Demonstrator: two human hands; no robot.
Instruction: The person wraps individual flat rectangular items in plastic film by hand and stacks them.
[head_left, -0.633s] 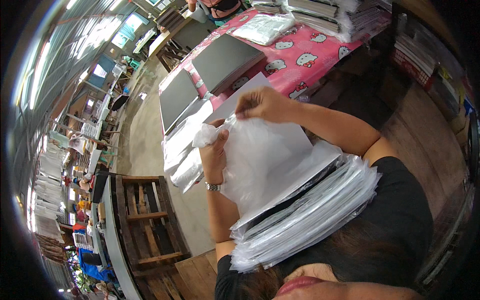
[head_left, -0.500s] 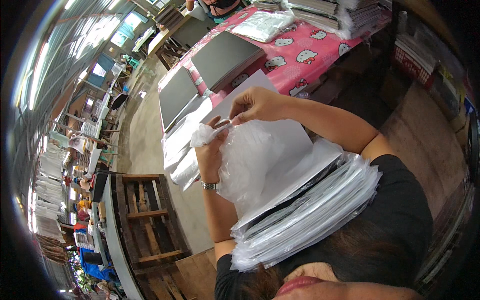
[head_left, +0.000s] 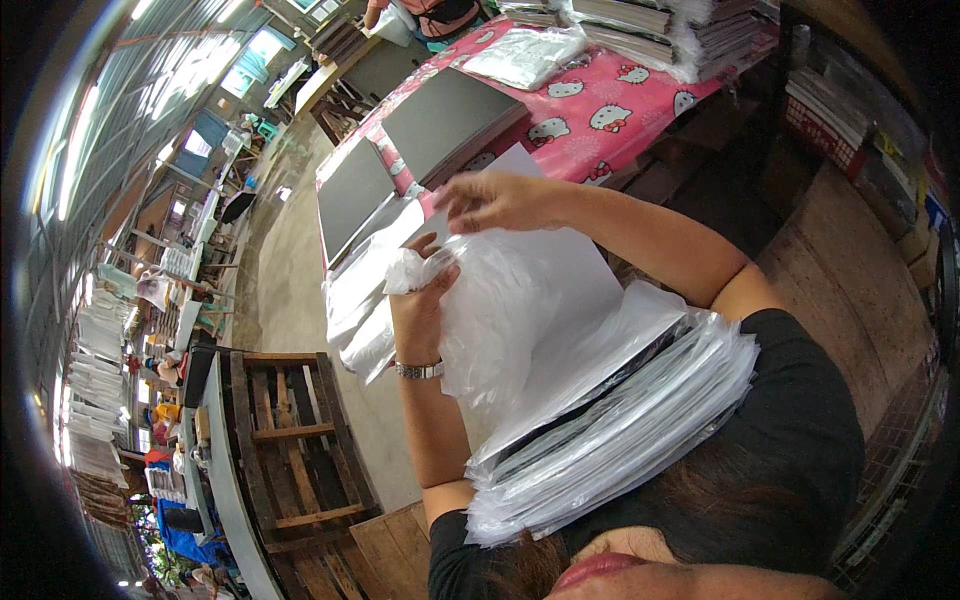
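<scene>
My left hand [head_left: 418,312], with a metal watch [head_left: 419,371] on its wrist, is closed on the crumpled edge of a clear plastic bag [head_left: 490,320]. Just above it, my right hand [head_left: 490,203] is slightly blurred, its fingers loosely bent and apart with nothing visible in them. Beneath the bag lie large white sheets [head_left: 590,275]. Against my chest rests a thick stack of clear plastic sleeves [head_left: 620,430], with a dark strip along its far side. What lies under the bag's folds is hidden.
A pink table with a cartoon-cat cover [head_left: 560,105] holds a dark flat stack [head_left: 450,115], another dark stack [head_left: 355,200], a folded plastic packet [head_left: 525,55] and bundled stacks [head_left: 650,35]. A wooden pallet [head_left: 295,430] lies at left. Another person [head_left: 445,20] stands beyond the table.
My right hand has come off the bag's edge, moving slightly up and left with its fingers loosening. The left hand keeps its grip on the bag.
</scene>
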